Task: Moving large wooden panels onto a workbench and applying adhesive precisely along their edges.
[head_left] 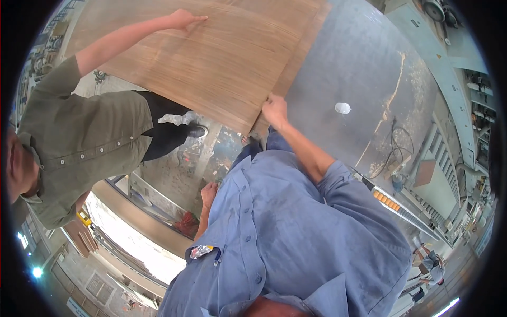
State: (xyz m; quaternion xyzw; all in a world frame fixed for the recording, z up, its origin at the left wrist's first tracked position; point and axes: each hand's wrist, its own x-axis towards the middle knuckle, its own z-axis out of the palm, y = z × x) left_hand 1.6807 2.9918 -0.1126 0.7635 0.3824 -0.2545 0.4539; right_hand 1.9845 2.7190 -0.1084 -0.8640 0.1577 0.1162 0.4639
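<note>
A large brown wood-grain panel (222, 58) spreads across the top of the view. At its near right edge, close to a corner, my right hand (275, 110) is closed with the fingers pinching the edge. Under that edge shows another brown board (302, 63), jutting out a little to the right. My left hand (209, 194) hangs low beside my body, its fingers curled in and nothing visible in them. A co-worker's hand (185, 20) reaches over the panel from the left, with a finger stretched out on its surface.
To the right lies a grey tabletop (338, 63) bearing a small white piece (343, 108) and a dark cable (396, 145). The co-worker in an olive shirt (90, 132) stands at my left. A roller track (388, 201) and a long machine (449, 79) stand at right.
</note>
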